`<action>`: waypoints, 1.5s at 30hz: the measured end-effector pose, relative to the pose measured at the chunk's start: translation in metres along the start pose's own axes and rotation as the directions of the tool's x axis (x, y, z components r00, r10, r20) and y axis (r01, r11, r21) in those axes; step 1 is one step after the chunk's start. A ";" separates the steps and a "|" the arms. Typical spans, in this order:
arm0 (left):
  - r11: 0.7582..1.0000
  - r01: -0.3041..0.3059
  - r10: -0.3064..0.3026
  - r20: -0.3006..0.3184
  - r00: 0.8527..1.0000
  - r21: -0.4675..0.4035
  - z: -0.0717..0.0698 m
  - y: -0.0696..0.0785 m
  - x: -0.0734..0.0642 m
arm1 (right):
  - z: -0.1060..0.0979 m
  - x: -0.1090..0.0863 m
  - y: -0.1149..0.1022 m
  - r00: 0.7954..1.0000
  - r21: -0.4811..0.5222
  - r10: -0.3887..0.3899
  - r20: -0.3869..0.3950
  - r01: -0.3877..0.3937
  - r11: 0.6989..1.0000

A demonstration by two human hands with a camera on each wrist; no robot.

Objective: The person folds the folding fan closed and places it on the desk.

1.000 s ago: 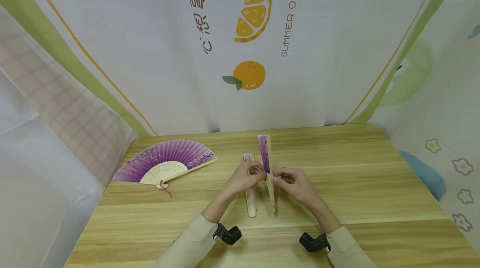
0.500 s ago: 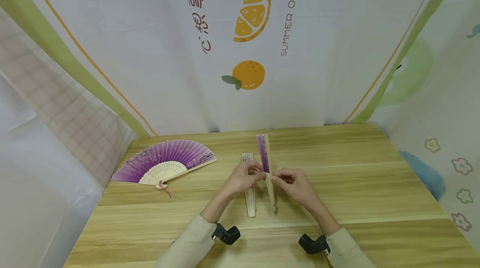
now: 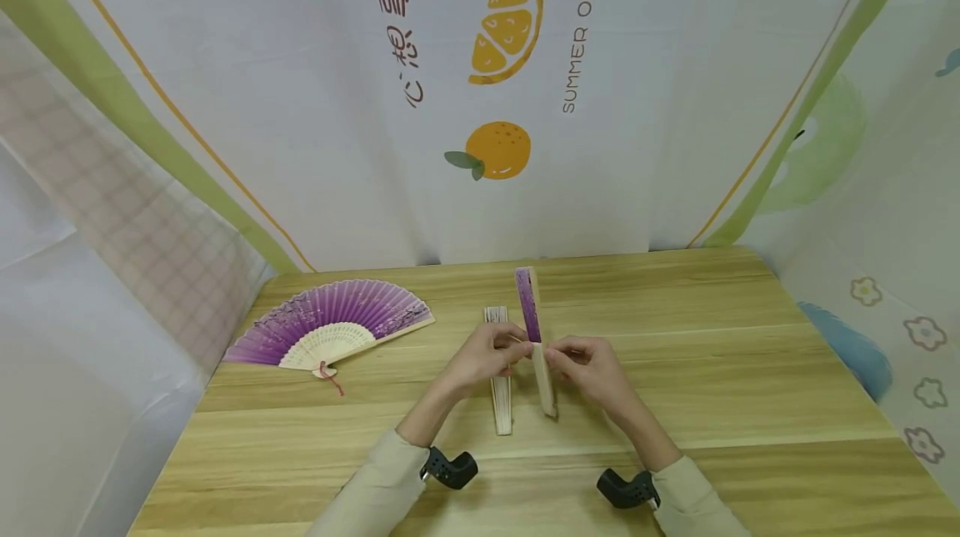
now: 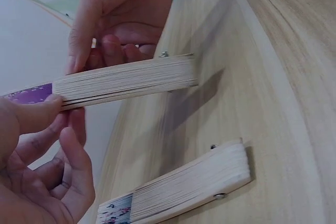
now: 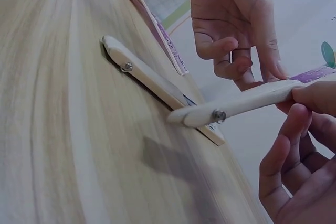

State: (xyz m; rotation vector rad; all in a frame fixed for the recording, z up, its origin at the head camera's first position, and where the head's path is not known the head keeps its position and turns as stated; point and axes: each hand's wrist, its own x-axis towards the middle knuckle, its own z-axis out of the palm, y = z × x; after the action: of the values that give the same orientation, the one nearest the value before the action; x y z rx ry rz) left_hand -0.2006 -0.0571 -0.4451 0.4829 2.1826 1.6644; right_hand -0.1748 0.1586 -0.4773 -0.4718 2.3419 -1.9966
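Observation:
Between both hands a folded hand fan (image 3: 544,383) is held up over the table, its purple printed cloth (image 3: 527,303) uppermost and its pale wooden ribs below. My left hand (image 3: 489,353) pinches it from the left where cloth meets wood. From the opposite side my right hand (image 3: 591,368) pinches it at about the same height. A metal rivet (image 5: 219,116) shows near its base end in the right wrist view. Under the left hand, a second folded fan (image 4: 194,182) lies on the table, dark patterned cloth at one end and partly hidden by that hand in the head view.
To the left, a spread purple fan (image 3: 337,322) with a red cord (image 3: 332,381) lies on the wooden table (image 3: 712,370). A white printed cloth (image 3: 615,178) hangs behind the table. Each wrist wears a black camera (image 3: 452,469).
The held fan has turned a little between the fingers, so its stacked rib edges face the head view more broadly. Its base has shifted slightly up and right; the hands barely moved.

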 end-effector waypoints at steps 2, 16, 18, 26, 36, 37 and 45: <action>1.000 -0.001 0.001 -0.010 1.000 -0.001 0.001 -0.001 0.001 | 0.000 0.000 0.000 1.000 0.008 0.008 -0.003 -0.008 1.000; 0.999 0.042 -0.040 -0.076 0.996 0.017 0.007 0.001 0.002 | 0.000 0.000 0.000 1.000 -0.057 -0.010 0.020 0.011 0.998; 0.999 0.050 -0.049 -0.079 0.996 0.013 0.008 0.001 0.002 | -0.001 0.001 0.001 1.000 -0.067 -0.014 0.028 0.015 0.998; 0.996 0.075 -0.071 -0.070 0.995 0.058 0.015 -0.002 0.004 | -0.006 0.002 0.005 0.998 -0.149 -0.025 0.051 0.032 0.988; 0.991 0.040 -0.030 -0.074 0.997 0.126 0.026 -0.008 0.004 | -0.010 -0.003 0.010 0.997 -0.202 0.051 0.061 -0.037 0.979; 0.991 0.038 -0.029 -0.072 0.997 0.128 0.027 -0.008 0.004 | -0.011 -0.003 0.011 0.996 -0.195 0.063 0.060 -0.050 0.979; 0.987 0.039 -0.030 -0.057 0.998 0.159 0.028 -0.013 0.002 | -0.011 -0.008 0.013 0.987 -0.244 0.149 0.062 -0.130 0.961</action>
State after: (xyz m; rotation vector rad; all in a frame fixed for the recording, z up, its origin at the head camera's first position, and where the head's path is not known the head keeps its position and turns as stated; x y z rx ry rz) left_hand -0.1900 -0.0353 -0.4645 0.4438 2.3622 1.5084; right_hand -0.1718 0.1733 -0.4893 -0.3737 2.5002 -1.6146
